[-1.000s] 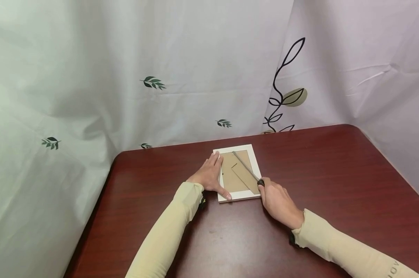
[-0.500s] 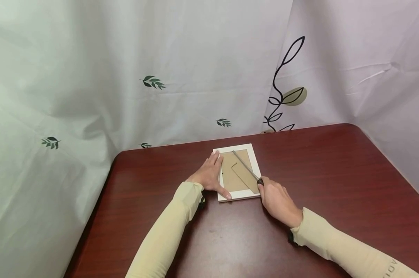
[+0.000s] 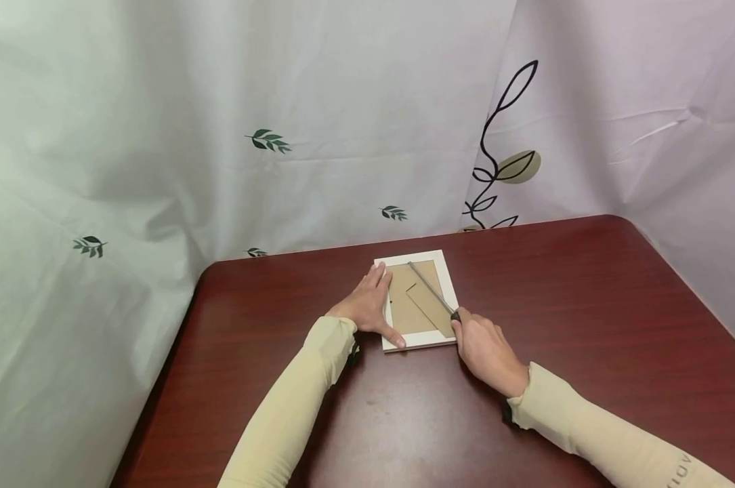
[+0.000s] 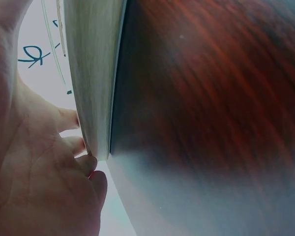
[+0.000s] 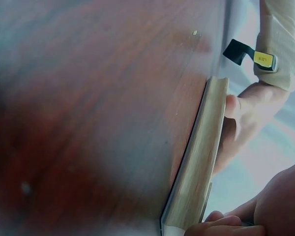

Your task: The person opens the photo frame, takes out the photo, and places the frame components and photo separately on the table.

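Observation:
A white picture frame lies back side up on the table, its brown backing board and slanted stand leg showing. My left hand rests spread along the frame's left side, thumb on the near edge and fingertips at the far left corner. In the left wrist view those fingertips touch the frame's side. My right hand grips the dark handle of a screwdriver by the frame's near right corner. The metal shaft slants across the backing, with its tip at the board's far edge.
The dark red wooden table has rounded far corners. A pale curtain with leaf prints hangs right behind its back edge and down both sides. In the right wrist view a black strap with a yellow label sits at the left sleeve's cuff.

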The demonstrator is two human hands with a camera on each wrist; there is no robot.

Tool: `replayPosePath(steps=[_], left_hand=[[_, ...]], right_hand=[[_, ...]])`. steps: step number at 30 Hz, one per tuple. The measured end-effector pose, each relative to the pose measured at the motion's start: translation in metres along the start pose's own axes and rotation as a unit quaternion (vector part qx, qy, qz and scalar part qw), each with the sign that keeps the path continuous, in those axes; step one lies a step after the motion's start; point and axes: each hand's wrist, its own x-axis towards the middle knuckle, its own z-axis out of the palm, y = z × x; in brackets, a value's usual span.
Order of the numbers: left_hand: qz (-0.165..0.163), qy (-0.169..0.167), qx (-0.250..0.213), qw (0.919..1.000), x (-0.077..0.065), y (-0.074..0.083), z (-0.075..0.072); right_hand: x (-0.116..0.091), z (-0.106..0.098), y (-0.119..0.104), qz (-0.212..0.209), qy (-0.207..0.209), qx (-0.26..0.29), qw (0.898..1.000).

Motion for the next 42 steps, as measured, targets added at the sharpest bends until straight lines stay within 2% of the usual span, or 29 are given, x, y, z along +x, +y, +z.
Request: replayPosePath(steps=[25,29,33,37,42], left_hand=[[0.011,0.001,0.014,0.9999,0.002,0.000,0.001],[0.011,0.003,0.017,0.9998,0.002,-0.002,0.001],[0.003,-0.005,0.025,0.9997,0.003,-0.002,0.002],[0.005,-0.007,0.012,0.9999,0.002,-0.002,0.001],[0.012,-0.009,-0.014,0.9998,0.001,-0.005,-0.001]], right_hand=[[0.002,0.001,0.003,0.004,-0.001,0.011,1.000],[0.001,0.001,0.003,0.014,-0.002,0.017,1.000],[0.000,-0.001,0.003,0.039,-0.021,0.041,0.998],[0.000,-0.006,0.005,0.055,-0.024,0.058,0.997],[0.011,-0.017,0.015,0.041,0.003,0.047,0.998]])
